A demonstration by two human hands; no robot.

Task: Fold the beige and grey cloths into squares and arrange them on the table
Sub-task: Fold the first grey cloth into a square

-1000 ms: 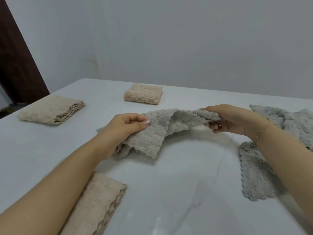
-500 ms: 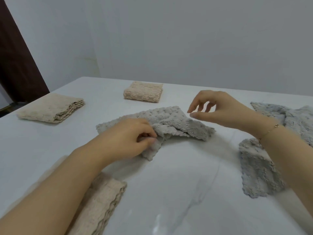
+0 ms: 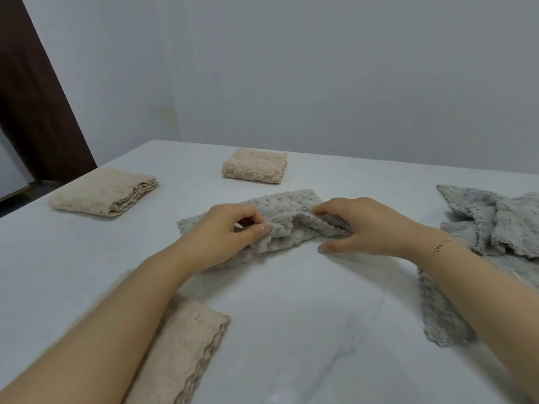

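Note:
A grey bobbled cloth (image 3: pixel 287 204) lies bunched on the white table (image 3: pixel 291 330), in the middle. My left hand (image 3: pixel 221 231) pinches its near fold between thumb and curled fingers. My right hand (image 3: pixel 358 225) has come down on the cloth's right part, fingers curled into a fold, thumb stretched along the table. Three folded beige cloths lie around: one at the far left (image 3: pixel 105 191), one at the back centre (image 3: pixel 255 165), one near me under my left forearm (image 3: pixel 186 345). A loose heap of grey cloths (image 3: pixel 495 223) lies at the right.
One grey cloth (image 3: pixel 440 319) from the heap reaches toward the near right, under my right forearm. A pale wall stands behind the table, with a dark brown door (image 3: pixel 32 97) at the left. The table's left edge runs diagonally past the far-left beige cloth.
The grey cloth, held up between both hands a second ago, was laid on the table. My right hand let go, lifted, then came back down onto its right part.

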